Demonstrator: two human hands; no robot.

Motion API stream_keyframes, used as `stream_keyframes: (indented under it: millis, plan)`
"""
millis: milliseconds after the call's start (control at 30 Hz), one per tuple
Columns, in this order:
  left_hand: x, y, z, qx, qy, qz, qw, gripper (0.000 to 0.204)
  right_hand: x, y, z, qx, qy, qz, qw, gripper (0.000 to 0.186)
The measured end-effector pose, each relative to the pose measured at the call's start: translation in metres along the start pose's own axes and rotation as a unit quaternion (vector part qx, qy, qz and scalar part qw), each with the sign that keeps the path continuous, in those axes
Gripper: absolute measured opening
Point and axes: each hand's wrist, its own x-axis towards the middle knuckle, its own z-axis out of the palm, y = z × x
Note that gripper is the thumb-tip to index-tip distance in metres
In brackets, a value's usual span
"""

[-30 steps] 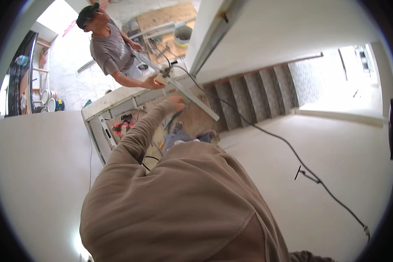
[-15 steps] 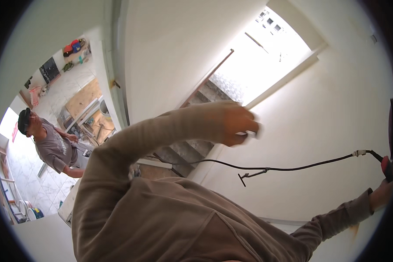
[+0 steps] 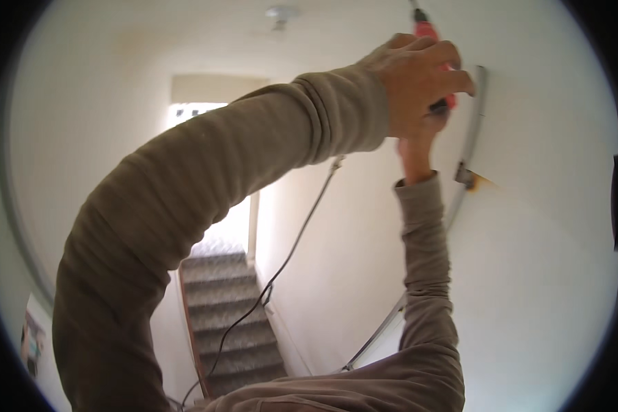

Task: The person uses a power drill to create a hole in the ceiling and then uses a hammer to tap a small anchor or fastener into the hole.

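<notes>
High in the head view, a red and black power tool (image 3: 426,29) points upward, with a slim tip at the top edge of the frame. My left hand (image 3: 422,86) reaches over from the left, its fingers curled round the tool's body. Below it, my right hand (image 3: 416,152) grips the lower part, largely hidden by the left. A dark cable (image 3: 296,244) with a pale connector hangs beside the hands; where it meets the tool is hidden. Just right of them a grey metal strip (image 3: 478,103) runs on the white wall, with a dark fitting (image 3: 464,177) beside a yellowish patch.
A staircase (image 3: 230,319) with grey steps rises toward a bright opening behind my left forearm, with a brown edge (image 3: 189,309) along its left side. A white round fixture (image 3: 281,14) is on the ceiling. Pale walls (image 3: 549,261) stand on both sides.
The view has swung up from the floor and the co-worker, who is out of view now. My left hand has risen to the red tool, which my right hand was holding at the right.
</notes>
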Motion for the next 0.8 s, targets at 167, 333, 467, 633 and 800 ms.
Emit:
stream_keyframes:
  millis: [167, 333, 467, 633, 800]
  plan:
    - [0.053, -0.003, 0.048, 0.071, -0.133, 0.06, 0.987, 0.03, 0.012, -0.045, 0.013, 0.005, 0.078, 0.002, 0.997, 0.032]
    - [0.082, -0.007, 0.026, 0.126, -0.355, -0.005, 0.926, 0.026, 0.012, -0.077, 0.036, -0.005, -0.03, 0.095, 0.995, 0.031]
    - [0.076, 0.0, 0.038, 0.127, -0.328, -0.058, 0.934, 0.028, -0.002, -0.078, 0.046, -0.006, 0.011, 0.045, 0.999, 0.047]
    - [0.084, 0.0, 0.028, 0.1, -0.336, -0.104, 0.931, 0.026, 0.001, -0.088, 0.061, 0.046, 0.028, 0.108, 0.993, 0.033]
    - [0.083, 0.001, 0.022, 0.074, -0.316, -0.109, 0.94, 0.025, 0.001, -0.082, 0.061, 0.003, 0.018, 0.08, 0.997, 0.031]
